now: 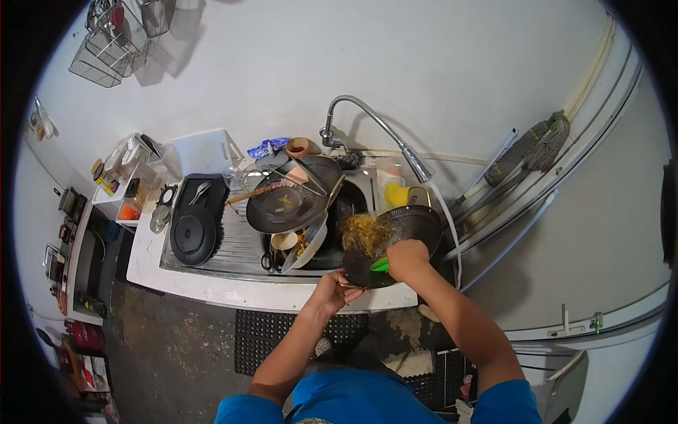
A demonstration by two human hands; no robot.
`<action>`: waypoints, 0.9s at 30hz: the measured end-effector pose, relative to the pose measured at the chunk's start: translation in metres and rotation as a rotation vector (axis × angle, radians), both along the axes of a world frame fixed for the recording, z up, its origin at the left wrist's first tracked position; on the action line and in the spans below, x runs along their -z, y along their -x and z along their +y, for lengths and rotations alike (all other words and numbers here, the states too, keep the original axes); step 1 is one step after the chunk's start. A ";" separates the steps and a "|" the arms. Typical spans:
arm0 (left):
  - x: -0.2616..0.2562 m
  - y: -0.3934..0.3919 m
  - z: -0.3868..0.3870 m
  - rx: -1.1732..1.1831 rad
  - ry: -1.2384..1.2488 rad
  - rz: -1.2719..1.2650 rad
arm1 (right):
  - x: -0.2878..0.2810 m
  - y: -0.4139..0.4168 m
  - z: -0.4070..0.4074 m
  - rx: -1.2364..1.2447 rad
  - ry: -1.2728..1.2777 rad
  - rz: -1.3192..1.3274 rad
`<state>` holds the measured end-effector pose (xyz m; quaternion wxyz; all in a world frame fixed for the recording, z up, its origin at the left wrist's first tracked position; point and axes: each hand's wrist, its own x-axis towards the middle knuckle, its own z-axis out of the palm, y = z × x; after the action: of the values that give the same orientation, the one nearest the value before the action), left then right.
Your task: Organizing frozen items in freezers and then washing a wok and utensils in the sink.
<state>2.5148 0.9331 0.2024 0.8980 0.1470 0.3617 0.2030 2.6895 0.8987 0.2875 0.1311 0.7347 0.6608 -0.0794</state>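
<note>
My left hand [332,294] grips the near edge of a dark round pan [365,273], apparently at its side handle. The pan tilts over the right end of the sink. Inside it, my right hand [409,259] is closed around a bright green utensil [379,265]; its working end is hidden or blurred. Wet yellow-brown food residue [365,233] spreads across the far left part of the pan. Behind the pan lies a yellow cloth or sponge [396,195].
A large wok [265,212] rests over the sink, left of my pan, above bowls [312,244]. A flexible chrome faucet [371,114] arches overhead. Black plates [193,236] lie on the steel drainboard [233,249]. Mops [529,148] lean at right.
</note>
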 end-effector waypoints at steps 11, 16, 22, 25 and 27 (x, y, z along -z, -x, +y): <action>0.041 0.024 0.021 0.005 0.331 -0.363 | -0.015 0.066 0.047 0.024 0.059 -0.206; 0.036 0.034 0.021 0.036 0.173 -0.244 | -0.017 0.063 0.030 0.024 -0.032 -0.156; 0.017 0.029 0.025 0.102 -0.126 0.057 | 0.014 0.038 -0.038 0.427 -0.092 0.105; 0.013 0.002 0.013 0.200 -0.240 0.136 | 0.033 0.017 -0.080 0.553 -0.346 0.169; 0.007 -0.021 0.001 0.246 -0.247 0.151 | 0.045 0.003 -0.105 0.576 -0.363 0.040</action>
<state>2.5356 0.9339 0.1953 0.8615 0.3139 0.3795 0.1232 2.6865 0.7936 0.2426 -0.0424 0.9008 0.4322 -0.0086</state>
